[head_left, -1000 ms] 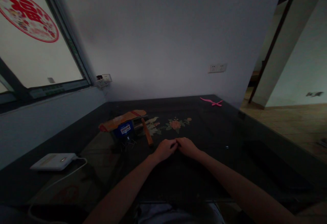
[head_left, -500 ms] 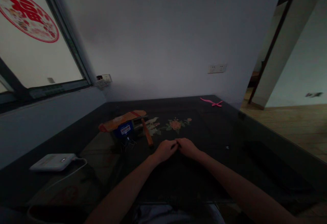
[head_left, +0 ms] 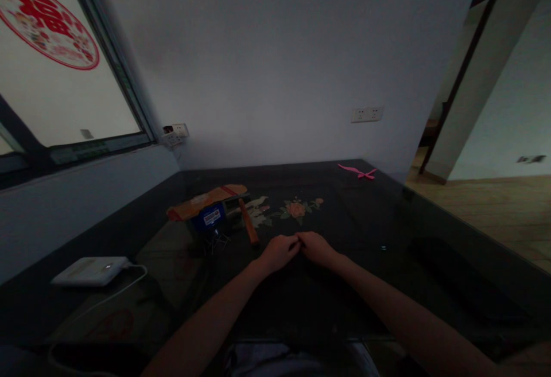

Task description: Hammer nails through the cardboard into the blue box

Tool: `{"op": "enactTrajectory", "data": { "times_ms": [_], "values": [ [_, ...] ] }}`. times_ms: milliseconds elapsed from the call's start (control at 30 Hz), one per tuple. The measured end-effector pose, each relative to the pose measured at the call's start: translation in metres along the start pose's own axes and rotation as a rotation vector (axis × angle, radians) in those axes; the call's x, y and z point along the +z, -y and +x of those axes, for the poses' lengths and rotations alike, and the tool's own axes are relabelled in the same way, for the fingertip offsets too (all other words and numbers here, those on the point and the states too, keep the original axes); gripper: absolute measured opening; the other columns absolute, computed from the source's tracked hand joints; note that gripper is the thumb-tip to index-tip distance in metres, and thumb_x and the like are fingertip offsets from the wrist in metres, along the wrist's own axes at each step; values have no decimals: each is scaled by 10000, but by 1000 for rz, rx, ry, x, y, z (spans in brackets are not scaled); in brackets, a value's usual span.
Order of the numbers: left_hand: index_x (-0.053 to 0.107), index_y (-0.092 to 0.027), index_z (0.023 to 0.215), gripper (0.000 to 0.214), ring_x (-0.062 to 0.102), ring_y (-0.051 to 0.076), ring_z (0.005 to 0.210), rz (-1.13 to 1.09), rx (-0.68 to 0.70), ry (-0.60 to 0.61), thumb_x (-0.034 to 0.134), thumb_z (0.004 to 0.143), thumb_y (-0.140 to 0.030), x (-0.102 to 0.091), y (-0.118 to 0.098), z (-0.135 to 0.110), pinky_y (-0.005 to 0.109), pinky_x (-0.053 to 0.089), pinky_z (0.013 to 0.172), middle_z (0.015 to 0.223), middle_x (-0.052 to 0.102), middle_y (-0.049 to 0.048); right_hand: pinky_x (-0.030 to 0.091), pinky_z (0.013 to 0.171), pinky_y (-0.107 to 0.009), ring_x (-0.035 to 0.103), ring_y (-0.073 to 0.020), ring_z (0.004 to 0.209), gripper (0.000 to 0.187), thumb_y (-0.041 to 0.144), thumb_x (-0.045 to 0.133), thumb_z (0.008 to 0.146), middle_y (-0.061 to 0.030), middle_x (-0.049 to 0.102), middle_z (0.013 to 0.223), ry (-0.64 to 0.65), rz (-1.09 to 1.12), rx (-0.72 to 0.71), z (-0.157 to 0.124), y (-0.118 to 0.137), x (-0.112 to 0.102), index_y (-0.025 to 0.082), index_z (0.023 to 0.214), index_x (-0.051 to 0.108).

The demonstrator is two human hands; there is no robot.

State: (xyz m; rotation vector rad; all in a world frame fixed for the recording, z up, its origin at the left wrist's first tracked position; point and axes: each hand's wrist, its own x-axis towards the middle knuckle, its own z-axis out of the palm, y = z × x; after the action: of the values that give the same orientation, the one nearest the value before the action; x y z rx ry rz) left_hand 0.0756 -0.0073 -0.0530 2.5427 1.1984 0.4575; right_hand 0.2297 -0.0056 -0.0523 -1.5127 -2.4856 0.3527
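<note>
On the dark table (head_left: 357,205), my left hand (head_left: 279,251) and my right hand (head_left: 316,247) rest with their fingertips touching. The fingers of both are curled in, and I see nothing held between them. Just beyond my left hand lies a wooden-handled tool (head_left: 248,223), its handle pointing toward me. Left of it sits a blue box (head_left: 210,218) with a white label. A long orange item (head_left: 206,202), perhaps a wrapper, lies across the top of this box. In front of the box stand several thin metal wires or legs (head_left: 216,241).
A white power bank (head_left: 92,272) with a white cable (head_left: 118,292) lies at the left. A pink strap-like item (head_left: 360,173) is at the far right corner. Nearer are a small shiny piece (head_left: 383,248) and a long dark object (head_left: 465,279). A wall (head_left: 275,67) stands behind.
</note>
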Motion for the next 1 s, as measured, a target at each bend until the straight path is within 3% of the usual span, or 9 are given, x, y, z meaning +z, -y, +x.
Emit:
{"op": "enactTrajectory", "data": {
  "times_ms": [1000],
  "values": [
    [624,-168,878,265,601,151,716,48,-25,34,376,888,-260,-3,-4,-1,216,394,627,811,666,52,367,728,-272,593,-206,937,260,110,416,806,-110,660,1005,15,-17,-7,-2,3,-4,150,992,593]
  ]
}}
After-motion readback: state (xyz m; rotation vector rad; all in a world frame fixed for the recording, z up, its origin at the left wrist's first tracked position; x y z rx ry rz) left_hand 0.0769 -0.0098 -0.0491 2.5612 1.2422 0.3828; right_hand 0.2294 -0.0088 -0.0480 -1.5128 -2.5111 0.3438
